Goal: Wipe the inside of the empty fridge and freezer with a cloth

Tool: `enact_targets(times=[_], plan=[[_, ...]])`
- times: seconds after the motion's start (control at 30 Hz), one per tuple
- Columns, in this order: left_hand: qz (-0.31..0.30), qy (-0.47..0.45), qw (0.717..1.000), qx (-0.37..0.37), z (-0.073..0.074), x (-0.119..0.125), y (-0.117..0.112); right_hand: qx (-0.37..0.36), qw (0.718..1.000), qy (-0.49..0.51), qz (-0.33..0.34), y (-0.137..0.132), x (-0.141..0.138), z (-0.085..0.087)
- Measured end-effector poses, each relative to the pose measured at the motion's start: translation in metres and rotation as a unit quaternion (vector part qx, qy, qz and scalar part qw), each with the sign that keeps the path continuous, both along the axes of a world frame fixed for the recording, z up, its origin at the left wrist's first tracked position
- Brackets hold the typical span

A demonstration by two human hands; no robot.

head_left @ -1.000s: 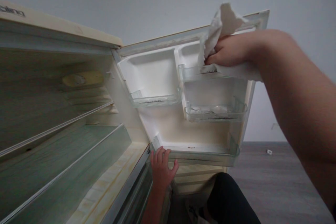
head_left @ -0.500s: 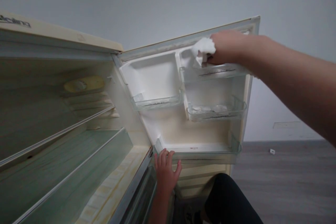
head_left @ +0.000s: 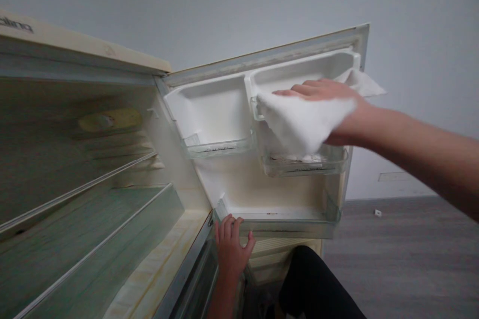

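At the upper right shelf of the open fridge door (head_left: 220, 109), my right hand (head_left: 318, 90) grips a white wipe (head_left: 299, 119). The wipe hangs spread out over the shelf front, and one end sticks out past the far side of the wrist. My left hand (head_left: 232, 244) has its fingers apart, fingertips at the left end of the clear bottom door shelf (head_left: 284, 227). A clear middle shelf (head_left: 307, 167) below the wipe holds something thin and crumpled that I cannot make out.
The fridge interior (head_left: 67, 149) lies to the left, with glass shelves (head_left: 93, 239) and a yellowed lamp cover (head_left: 110, 119). A dark-clothed knee (head_left: 314, 284) is below the door. A small white object (head_left: 377, 213) lies on the grey floor (head_left: 404, 254).
My right hand has drawn back and down from the upper right compartment, and the bunched wipe now hangs spread open. My left hand stays at the bottom shelf. The view has shifted slightly.
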State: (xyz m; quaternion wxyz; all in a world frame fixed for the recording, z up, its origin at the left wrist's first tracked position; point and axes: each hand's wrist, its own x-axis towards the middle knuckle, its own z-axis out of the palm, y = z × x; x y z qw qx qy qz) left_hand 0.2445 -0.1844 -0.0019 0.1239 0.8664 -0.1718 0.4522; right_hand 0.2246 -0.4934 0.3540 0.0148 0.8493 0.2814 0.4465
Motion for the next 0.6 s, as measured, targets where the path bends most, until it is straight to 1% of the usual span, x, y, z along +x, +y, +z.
enact_targets(times=[0.07,0.1,0.13,0.17,0.27,0.33,0.4,0.47,0.6], plan=[[-0.002,0.004,1.0,-0.001,0.003,-0.001,0.002,-0.056,0.995,-0.081,-0.022,0.011,0.0,-0.028],[-0.002,0.007,1.0,-0.001,0.004,-0.002,0.002,-0.075,0.99,-0.116,-0.029,0.015,0.001,-0.041],[-0.001,0.009,1.0,-0.001,0.005,-0.002,0.002,-0.078,0.988,-0.135,-0.02,0.018,0.003,-0.053],[0.0,0.013,1.0,-0.002,0.006,-0.003,0.002,-0.086,0.987,-0.138,-0.002,0.02,0.005,-0.066],[0.006,0.019,1.0,-0.006,0.008,-0.004,0.001,-0.145,0.984,-0.093,0.052,0.029,0.011,-0.101],[0.013,0.024,1.0,-0.007,0.009,-0.005,0.0,-0.165,0.983,-0.065,0.051,0.036,0.013,-0.121],[0.019,0.027,0.999,-0.009,0.01,-0.006,-0.001,-0.167,0.983,-0.06,0.037,0.043,0.013,-0.135],[0.02,0.031,0.999,-0.011,0.011,-0.006,-0.002,-0.185,0.979,-0.079,0.04,0.046,0.011,-0.144],[0.014,0.04,0.999,-0.015,0.011,-0.007,0.0,-0.238,0.962,-0.117,0.061,0.04,0.01,-0.161]])
